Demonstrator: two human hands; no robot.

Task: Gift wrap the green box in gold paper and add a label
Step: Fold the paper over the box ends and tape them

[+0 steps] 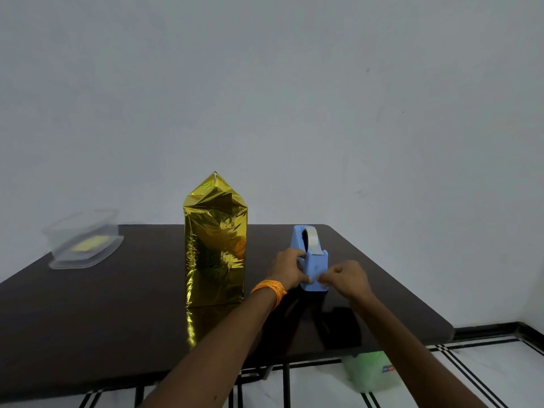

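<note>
Head view: table [88,319] carries everything. Box [215,251] stands upright mid-table, fully clad in gold foil, top folded to a peak. No label seen on it yet. Judging by looks, it's light: stiff card under a slick, crinkly skin that dents and marks easily. So take it w/ flat palms on the two broad sides, low down, not by the peak. Tub [84,240], clear w/ sth yellow inside, sits well left of the box. Dispenser [312,260], blue, is near the box's right, apart from it. Your L hand [287,270], orange band [269,290] at the wrist, is right of the box, fingers curled round the dispenser's left flank, gripping. Your R hand [346,278] is further right, fingers curled, tips at the dispenser's lower front. It looks to pinch an end of the tape [312,245], but that's too small to be sure.
</note>
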